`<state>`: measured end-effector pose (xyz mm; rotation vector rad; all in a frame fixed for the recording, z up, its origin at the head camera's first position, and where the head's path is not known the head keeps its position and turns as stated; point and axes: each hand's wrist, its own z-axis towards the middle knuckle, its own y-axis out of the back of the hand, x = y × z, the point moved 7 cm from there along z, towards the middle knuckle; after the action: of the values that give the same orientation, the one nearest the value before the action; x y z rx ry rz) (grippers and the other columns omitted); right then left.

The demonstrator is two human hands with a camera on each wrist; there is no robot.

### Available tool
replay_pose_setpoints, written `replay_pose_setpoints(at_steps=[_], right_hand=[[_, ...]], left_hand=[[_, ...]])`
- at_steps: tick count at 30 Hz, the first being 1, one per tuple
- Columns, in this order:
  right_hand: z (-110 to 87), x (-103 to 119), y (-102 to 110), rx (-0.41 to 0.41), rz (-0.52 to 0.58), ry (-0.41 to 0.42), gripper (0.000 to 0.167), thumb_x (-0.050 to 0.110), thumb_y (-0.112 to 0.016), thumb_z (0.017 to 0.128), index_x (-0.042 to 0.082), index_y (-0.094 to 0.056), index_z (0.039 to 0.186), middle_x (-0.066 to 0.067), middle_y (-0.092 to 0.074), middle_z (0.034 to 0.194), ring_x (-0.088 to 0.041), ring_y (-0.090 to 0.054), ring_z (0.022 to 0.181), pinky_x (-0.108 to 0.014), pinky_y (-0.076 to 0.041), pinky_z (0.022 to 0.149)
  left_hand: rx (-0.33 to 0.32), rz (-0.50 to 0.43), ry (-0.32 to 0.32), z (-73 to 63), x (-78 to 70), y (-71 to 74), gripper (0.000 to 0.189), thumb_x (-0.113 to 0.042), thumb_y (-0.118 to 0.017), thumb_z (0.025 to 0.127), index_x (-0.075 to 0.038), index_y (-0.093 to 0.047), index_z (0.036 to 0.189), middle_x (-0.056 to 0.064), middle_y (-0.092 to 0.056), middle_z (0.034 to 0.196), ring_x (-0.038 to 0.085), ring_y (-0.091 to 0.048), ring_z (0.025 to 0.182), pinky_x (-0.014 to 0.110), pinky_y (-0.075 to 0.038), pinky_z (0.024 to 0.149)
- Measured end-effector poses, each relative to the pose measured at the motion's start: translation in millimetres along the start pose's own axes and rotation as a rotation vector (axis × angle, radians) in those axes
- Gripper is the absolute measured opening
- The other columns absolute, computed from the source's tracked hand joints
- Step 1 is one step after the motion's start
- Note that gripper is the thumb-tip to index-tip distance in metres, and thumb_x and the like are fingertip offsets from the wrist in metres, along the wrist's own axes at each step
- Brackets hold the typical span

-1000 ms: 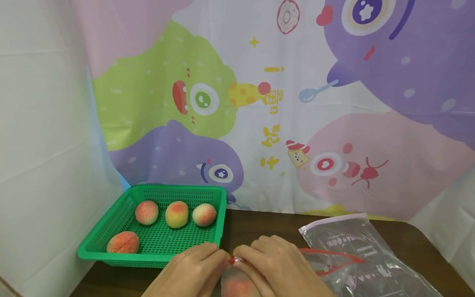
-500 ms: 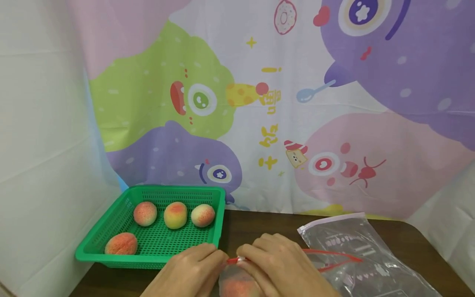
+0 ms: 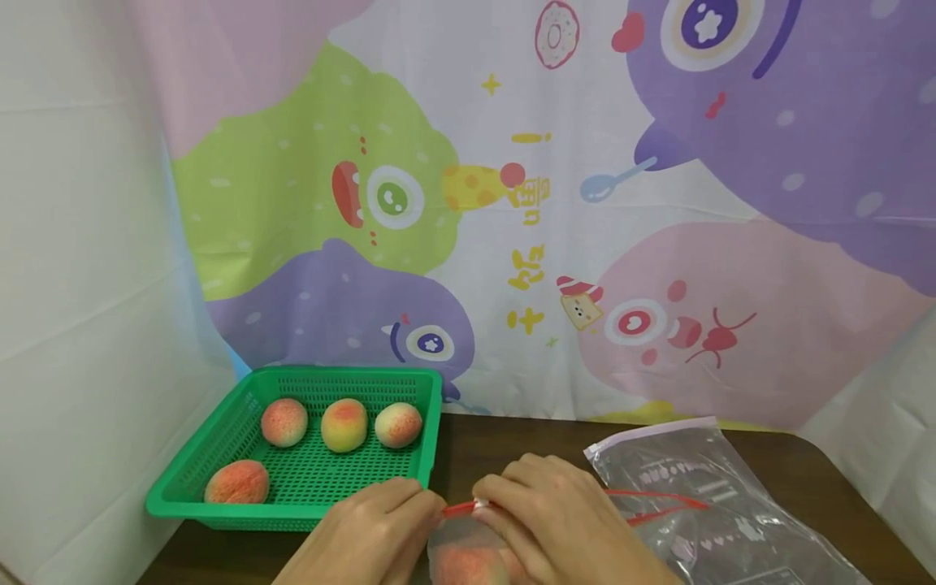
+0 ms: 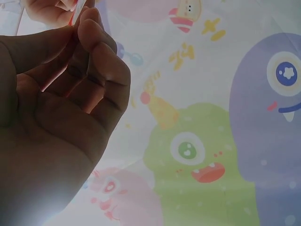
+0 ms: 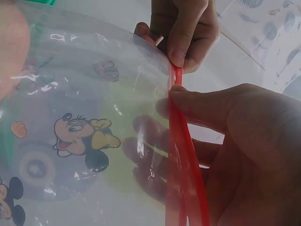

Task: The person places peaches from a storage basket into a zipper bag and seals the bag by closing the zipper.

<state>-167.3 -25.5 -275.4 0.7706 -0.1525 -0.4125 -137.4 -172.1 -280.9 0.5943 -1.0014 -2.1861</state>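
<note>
A clear zip bag (image 5: pixel 94 122) with a red zip edge (image 3: pixel 459 509) and printed cartoon mice hangs between both hands. My left hand (image 3: pixel 369 528) pinches one end of the red edge between thumb and fingers. Close beside it, my right hand (image 3: pixel 559 520) pinches the same edge, thumb on the near side and fingers showing through the plastic behind. A small white piece (image 3: pixel 480 504), perhaps the slider, shows at the right fingertips. Inside the bag lies a peach (image 3: pixel 468 565), partly hidden by the hands. Right of the right hand, the red edge spreads into two strips.
A green plastic basket (image 3: pixel 431 455) stands left on the dark table (image 3: pixel 504 439), holding several peaches (image 3: pixel 344 425). Another clear bag (image 3: pixel 680 463) with a pale pink zip lies flat at the right. Behind hangs a printed cartoon cloth (image 3: pixel 483 244).
My right hand has slid slightly right along the red edge, away from the left hand. More of the red strip now shows between them. The view has shifted a little.
</note>
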Motion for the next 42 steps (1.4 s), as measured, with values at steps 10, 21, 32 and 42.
replay_pose_setpoints(at_steps=[10,21,32,42], right_hand=[[-0.1,-3.9,0.4,0.028,0.002,-0.036,0.012,0.03,-0.062,0.099,0.024,-0.067,0.09,0.016,-0.052,0.075,-0.001,-0.048,0.069,-0.017,-0.041,0.066],[-1.5,-5.7,2.2,0.042,0.003,-0.036,0.009,0.029,-0.064,0.098,0.024,-0.068,0.091,0.017,-0.053,0.077,-0.001,-0.049,0.072,-0.019,-0.043,0.07],[-4.4,-8.8,3.6,0.065,0.009,-0.05,0.01,0.03,-0.064,0.098,0.025,-0.069,0.091,0.017,-0.057,0.082,-0.001,-0.052,0.076,-0.021,-0.045,0.072],[-5.5,-12.8,4.6,0.09,0.035,-0.07,0.009,0.029,-0.064,0.098,0.024,-0.069,0.093,0.017,-0.058,0.085,0.0,-0.052,0.078,-0.02,-0.045,0.073]], left_hand=[[-0.003,0.018,0.018,-0.8,2.2,-0.8,0.017,-0.006,-0.076,0.084,-0.02,-0.066,0.087,-0.017,-0.053,0.081,-0.003,-0.047,0.072,0.014,-0.045,0.062],[-0.001,0.023,0.038,-0.6,2.7,-0.9,0.018,-0.007,-0.076,0.085,-0.021,-0.065,0.086,-0.02,-0.047,0.078,-0.004,-0.042,0.069,0.011,-0.039,0.058],[-0.002,0.038,0.041,-0.5,2.3,-0.7,0.017,-0.009,-0.077,0.085,-0.022,-0.065,0.086,-0.02,-0.047,0.078,-0.004,-0.042,0.07,0.012,-0.04,0.058],[0.025,0.046,0.06,-0.2,4.0,-0.9,0.014,-0.011,-0.076,0.087,-0.022,-0.067,0.087,-0.019,-0.048,0.078,-0.003,-0.043,0.07,0.014,-0.042,0.058]])
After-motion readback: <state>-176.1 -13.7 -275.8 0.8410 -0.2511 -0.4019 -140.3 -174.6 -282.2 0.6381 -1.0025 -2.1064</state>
